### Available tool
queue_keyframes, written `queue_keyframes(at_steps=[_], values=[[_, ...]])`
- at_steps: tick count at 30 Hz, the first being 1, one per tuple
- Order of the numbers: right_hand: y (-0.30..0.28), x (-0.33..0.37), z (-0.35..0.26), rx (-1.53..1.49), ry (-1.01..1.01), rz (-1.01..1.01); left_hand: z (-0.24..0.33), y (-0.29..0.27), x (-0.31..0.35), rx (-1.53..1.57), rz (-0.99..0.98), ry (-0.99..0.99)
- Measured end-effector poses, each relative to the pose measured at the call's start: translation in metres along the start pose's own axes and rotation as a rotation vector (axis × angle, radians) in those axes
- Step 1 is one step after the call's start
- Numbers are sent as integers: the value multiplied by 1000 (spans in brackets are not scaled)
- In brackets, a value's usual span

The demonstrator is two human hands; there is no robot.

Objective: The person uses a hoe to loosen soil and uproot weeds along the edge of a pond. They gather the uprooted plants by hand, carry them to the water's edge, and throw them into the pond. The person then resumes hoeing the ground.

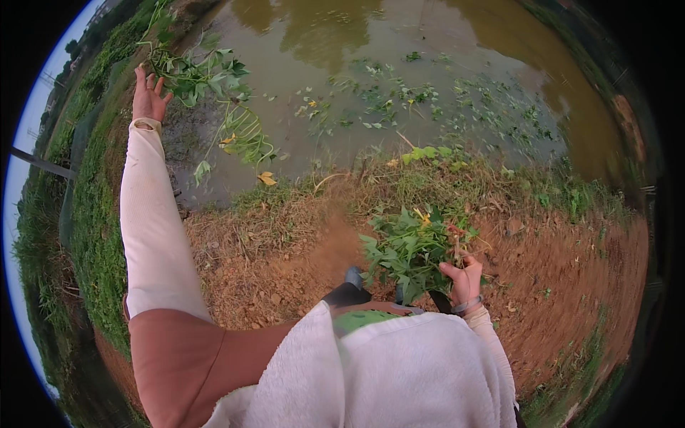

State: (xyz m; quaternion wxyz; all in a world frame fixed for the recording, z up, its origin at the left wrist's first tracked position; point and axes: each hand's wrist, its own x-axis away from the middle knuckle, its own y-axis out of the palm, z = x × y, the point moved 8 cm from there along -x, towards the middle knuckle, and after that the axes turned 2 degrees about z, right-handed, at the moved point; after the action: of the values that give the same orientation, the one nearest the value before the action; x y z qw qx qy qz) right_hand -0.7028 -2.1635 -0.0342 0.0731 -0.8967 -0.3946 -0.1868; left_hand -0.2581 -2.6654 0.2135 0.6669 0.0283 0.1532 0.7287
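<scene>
Fingers (141,77) of the left hand (148,103) are spread apart and do not close around anything. Just beyond their tips is a bunch of green vines (207,75), above the edge of the muddy pond (285,85); whether a stem touches a fingertip, I cannot tell. For such tangled stems, I think it is good to free all the fingers together, so that no stem catches on one of them, and to give the arm a wide, smooth swing. The left arm is almost straight, stretched far forward and to the side, its pale sleeve (153,207) reaching to the wrist.

To the right of this bunch, looser stems with yellow leaves (246,139) appear over the shallow water. Further right, many floating leaves (399,100) lie scattered on the pond. Nearer to the person, the bank is of reddish soil (278,278) with dry grass.

At the right, a thick leafy bundle (407,250) is in the right hand (467,279), low and near the body. Its fingers are curled around the stems, with the thumb pressing from above. This grip near the stem ends seems sensible to me, because the leaves remain free. The right forearm is kept close to the body, with a band (467,305) at the wrist.
</scene>
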Motion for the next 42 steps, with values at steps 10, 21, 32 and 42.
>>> queue_keyframes(at_steps=[10, 21, 32, 42], values=[[22, 2, 1, 60, -62, -3, -343, -90, 203, -662, -205, -858], [26, -1, -68, 100, -188, -95, -518, -333, 519, -690, -28, -1250], [7, 15, -159, -88, -456, -137, -374, -58, 371, -528, -361, -755], [-42, 11, -167, -162, -516, -129, -140, 194, 352, -235, -855, 53]])
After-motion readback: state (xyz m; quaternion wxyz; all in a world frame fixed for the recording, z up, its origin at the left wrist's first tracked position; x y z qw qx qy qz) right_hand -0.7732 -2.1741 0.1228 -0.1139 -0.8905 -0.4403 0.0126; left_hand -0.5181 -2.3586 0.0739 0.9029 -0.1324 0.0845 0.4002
